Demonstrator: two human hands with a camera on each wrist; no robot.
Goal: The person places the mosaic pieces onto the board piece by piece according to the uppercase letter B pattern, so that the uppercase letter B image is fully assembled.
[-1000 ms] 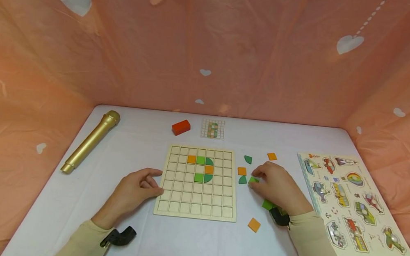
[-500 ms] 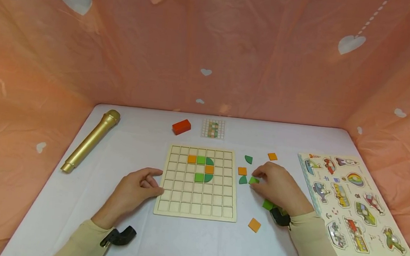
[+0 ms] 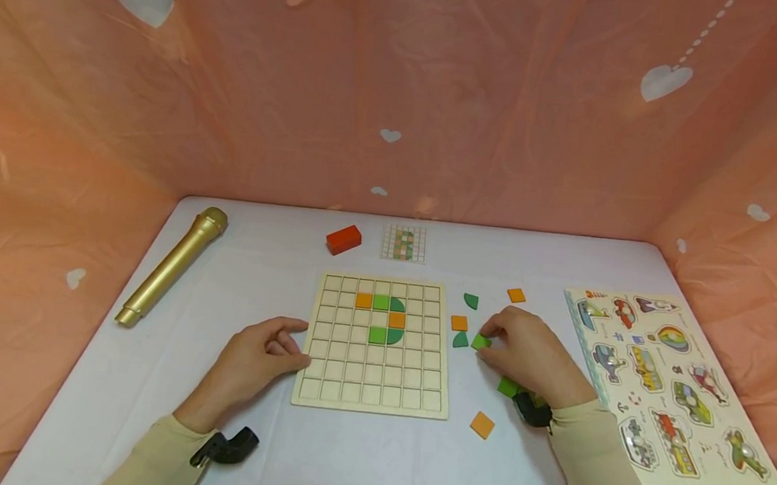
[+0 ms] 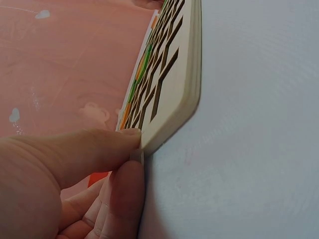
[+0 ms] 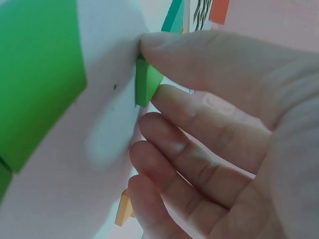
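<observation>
A square wooden grid board [image 3: 369,408] lies in the middle of the white table, with several orange, light green and dark green pieces set in its upper cells. My left hand [image 3: 252,360] holds the board's left edge; in the left wrist view its thumb [image 4: 99,149] rests on the rim and the index finger lies against the side. To the right of the board, my right hand [image 3: 530,358] pinches a light green square tile [image 3: 481,343] between thumb and index finger. The right wrist view shows this tile [image 5: 147,82] low against the tabletop.
Dark green quarter-circles [image 3: 470,301] and orange squares [image 3: 482,426] lie around the right hand. More green tiles [image 3: 507,387] sit partly hidden under its wrist. Behind the board are a pattern card [image 3: 404,244] and red block [image 3: 343,240]. A golden microphone [image 3: 171,268] and picture puzzle [image 3: 672,391] flank them.
My right fingertips shift very slightly to the right at the green tile, and more of its surface shows. The left hand and the board stay as they were.
</observation>
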